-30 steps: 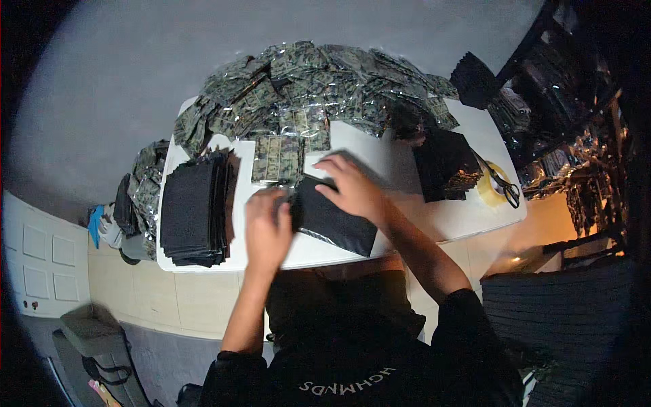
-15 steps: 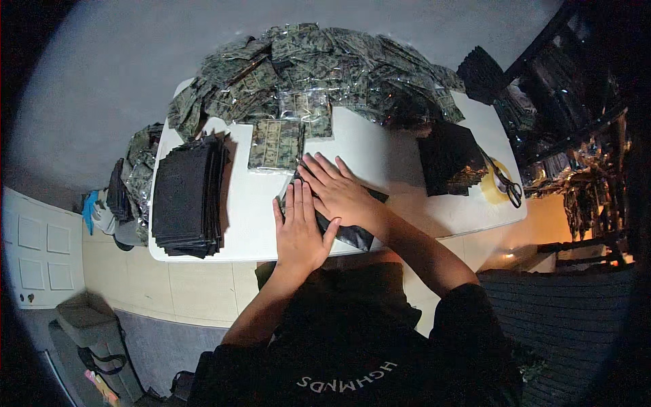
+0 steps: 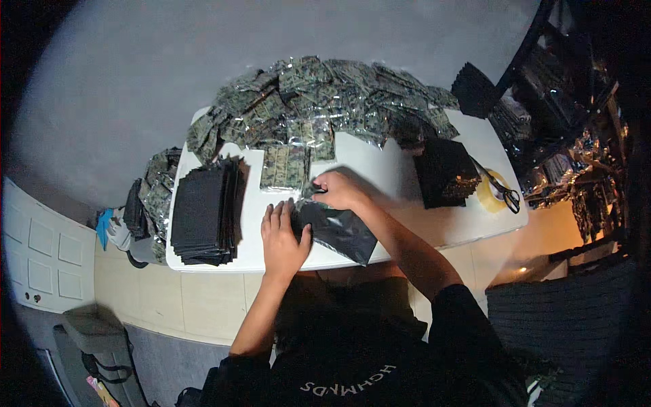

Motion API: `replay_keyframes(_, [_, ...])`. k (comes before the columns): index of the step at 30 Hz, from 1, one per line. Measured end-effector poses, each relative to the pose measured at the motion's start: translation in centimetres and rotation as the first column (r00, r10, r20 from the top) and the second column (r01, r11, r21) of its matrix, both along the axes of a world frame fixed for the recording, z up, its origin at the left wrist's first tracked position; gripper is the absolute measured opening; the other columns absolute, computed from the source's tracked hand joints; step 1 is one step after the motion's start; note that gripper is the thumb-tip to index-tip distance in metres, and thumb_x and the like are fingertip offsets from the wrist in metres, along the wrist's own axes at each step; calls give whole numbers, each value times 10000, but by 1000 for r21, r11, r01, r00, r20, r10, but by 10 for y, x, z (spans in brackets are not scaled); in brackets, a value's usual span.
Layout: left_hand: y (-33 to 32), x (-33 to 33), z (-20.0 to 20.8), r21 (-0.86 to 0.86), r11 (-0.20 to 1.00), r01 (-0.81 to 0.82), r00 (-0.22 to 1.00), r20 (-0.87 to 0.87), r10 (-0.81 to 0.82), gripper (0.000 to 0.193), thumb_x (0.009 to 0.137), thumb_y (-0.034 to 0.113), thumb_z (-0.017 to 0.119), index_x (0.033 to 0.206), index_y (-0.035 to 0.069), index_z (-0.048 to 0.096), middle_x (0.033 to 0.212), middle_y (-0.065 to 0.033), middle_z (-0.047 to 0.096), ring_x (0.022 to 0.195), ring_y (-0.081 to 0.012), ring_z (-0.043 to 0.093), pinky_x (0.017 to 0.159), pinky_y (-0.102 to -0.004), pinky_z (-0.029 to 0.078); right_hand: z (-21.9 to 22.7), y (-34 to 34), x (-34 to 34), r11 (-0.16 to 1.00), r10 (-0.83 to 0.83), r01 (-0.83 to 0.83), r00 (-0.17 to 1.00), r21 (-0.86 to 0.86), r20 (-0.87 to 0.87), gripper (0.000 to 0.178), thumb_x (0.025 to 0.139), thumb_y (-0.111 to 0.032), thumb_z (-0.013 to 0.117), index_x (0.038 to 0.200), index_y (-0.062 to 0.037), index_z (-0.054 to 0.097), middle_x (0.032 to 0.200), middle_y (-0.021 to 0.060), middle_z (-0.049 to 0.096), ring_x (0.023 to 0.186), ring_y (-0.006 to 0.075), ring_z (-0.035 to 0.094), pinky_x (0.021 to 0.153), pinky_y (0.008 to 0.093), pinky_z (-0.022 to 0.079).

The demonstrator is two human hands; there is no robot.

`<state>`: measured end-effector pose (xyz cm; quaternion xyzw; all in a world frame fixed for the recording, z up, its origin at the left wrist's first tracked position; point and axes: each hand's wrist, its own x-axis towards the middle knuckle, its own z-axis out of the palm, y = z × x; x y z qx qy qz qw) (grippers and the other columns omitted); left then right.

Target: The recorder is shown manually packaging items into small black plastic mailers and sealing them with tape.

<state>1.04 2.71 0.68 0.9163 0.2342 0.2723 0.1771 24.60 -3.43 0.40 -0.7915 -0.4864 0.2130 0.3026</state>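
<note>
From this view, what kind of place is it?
Probably a small indoor packing workspace: a white table holds a heap of camouflage packets in clear plastic and a stack of flat black pieces, with scissors at its right end.

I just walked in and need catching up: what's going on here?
A person is handling a shiny black piece on a white table. The right hand has bent fingers at the piece's far end, its grip unclear; the left hand lies open by its left edge. Plastic-wrapped camouflage packets are heaped across the far side. A black stack sits at the left, a dark stack at the right beside scissors and a yellowish roll.
</note>
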Motion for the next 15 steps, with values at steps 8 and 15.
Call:
replay_keyframes(8, [61, -15, 28, -728, 587, 355, 878, 476, 59, 677, 969, -74, 772, 1570, 51, 487, 989, -17, 694, 912, -82, 667, 833, -252, 551, 72, -7, -23, 913, 192, -31, 912, 406, -363, 354, 1002, -116, 835, 1261, 1, 624, 1143, 38, 675, 1028, 102, 645, 906, 295, 538])
replay_keyframes(15, [67, 2, 108, -386, 818, 427, 828, 530, -182, 571, 974, -56, 774, 1498, 55, 575, 908, -62, 683, 843, -117, 672, 752, -284, 574, 115, -62, -20, 702, 82, -14, 995, 712, -61, 493, 966, -7, 828, 1378, -51, 559, 1229, 137, 765, 1177, 177, 728, 973, 362, 590])
